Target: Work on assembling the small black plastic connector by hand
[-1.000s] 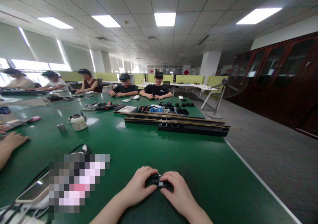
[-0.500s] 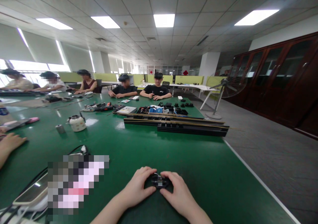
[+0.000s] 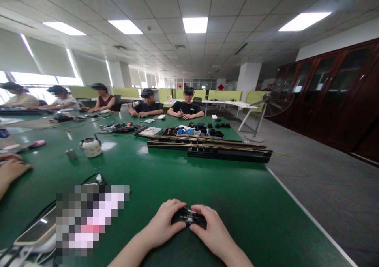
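Near the front edge of the green table, my left hand point(image 3: 164, 221) curls around one side of a small black part point(image 3: 189, 216) with shiny, metal-looking bits in its middle. From the other side my right hand point(image 3: 212, 226) grips the same part, thumb and fingers on it. Both hands rest low over the tabletop, fingertips close together. The part's ends are hidden behind my fingers, and its exact kind is too small to tell.
Left of me lie a phone point(image 3: 37, 229) and cables. Farther off stand a white pot-like jar point(image 3: 91, 147) and a grey metal cylinder point(image 3: 70, 154). Long black rails point(image 3: 229, 155) with thin rods lie ahead. A co-worker's hand point(image 3: 13, 170) rests at the left edge; several people sit beyond.
My hands and the small black part stay almost still. At the left edge the co-worker's hands have shifted slightly.
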Demonstrator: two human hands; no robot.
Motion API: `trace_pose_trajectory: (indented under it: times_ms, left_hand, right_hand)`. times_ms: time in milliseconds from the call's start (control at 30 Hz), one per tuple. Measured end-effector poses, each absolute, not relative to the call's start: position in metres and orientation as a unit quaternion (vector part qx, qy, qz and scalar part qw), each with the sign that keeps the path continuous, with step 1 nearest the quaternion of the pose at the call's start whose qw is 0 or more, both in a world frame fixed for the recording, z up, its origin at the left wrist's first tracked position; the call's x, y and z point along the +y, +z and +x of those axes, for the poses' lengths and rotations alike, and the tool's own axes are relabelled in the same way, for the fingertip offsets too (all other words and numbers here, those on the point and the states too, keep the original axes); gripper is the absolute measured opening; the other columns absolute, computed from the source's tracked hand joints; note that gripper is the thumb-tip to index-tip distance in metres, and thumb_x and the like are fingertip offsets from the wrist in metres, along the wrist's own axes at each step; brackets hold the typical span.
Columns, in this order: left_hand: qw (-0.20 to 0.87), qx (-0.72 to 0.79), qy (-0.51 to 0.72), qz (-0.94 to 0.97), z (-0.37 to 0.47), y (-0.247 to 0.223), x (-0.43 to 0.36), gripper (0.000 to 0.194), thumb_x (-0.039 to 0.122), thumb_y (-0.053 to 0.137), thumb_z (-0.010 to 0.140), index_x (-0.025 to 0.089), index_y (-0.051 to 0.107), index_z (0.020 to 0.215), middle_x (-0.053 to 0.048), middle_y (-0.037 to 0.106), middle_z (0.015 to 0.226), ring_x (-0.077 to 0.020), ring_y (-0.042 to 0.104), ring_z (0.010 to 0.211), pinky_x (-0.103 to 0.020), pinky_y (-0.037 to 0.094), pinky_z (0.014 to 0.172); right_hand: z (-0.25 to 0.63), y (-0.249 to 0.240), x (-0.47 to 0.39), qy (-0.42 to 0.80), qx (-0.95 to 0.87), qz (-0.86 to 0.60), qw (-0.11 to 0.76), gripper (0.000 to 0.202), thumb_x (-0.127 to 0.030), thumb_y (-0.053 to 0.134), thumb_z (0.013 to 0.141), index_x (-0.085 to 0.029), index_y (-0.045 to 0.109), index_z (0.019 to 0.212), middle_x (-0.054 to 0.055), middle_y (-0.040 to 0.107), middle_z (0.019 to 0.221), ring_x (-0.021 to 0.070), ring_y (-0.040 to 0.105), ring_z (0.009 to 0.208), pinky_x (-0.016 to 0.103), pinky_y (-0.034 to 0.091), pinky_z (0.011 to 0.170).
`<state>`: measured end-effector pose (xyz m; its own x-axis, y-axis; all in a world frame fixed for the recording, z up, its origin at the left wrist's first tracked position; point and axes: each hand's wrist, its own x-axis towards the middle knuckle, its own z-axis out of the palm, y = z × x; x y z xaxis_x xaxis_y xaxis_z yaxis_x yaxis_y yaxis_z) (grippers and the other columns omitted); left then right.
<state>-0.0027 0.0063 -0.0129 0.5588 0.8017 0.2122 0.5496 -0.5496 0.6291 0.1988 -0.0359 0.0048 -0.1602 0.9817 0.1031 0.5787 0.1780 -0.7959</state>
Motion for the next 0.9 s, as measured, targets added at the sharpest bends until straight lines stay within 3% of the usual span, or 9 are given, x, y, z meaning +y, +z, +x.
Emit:
trace_pose_trajectory:
  times_ms: [400, 900]
  left_hand:
    - [0.251, 0.399, 0.239, 0.849, -0.0027, -0.0118, 0.0062, 0.051, 0.036, 0.066, 0.074, 0.023, 0.053, 0.122, -0.009, 0.056, 0.116, -0.0265, 0.05, 0.106, -0.039, 0.039, 0.095]
    - [0.254, 0.393, 0.242, 0.85, -0.0024, -0.0078, 0.0038, 0.043, 0.032, 0.065, 0.076, 0.023, 0.055, 0.116, -0.008, 0.057, 0.111, -0.0247, 0.051, 0.102, -0.037, 0.04, 0.091]
  right_hand:
    - [0.1964, 0.0108, -0.0353, 0.288, -0.721, -0.542, 0.32, 0.023, -0.024, 0.061, 0.069, -0.025, 0.065, 0.091, 0.003, 0.066, 0.103, 0.0215, 0.056, 0.102, 0.033, 0.037, 0.092]
    - [0.1948, 0.011, -0.0369, 0.276, -0.723, -0.547, 0.319, 0.017, -0.02, 0.06, 0.067, -0.025, 0.065, 0.082, 0.002, 0.067, 0.097, 0.022, 0.056, 0.099, 0.035, 0.038, 0.089]
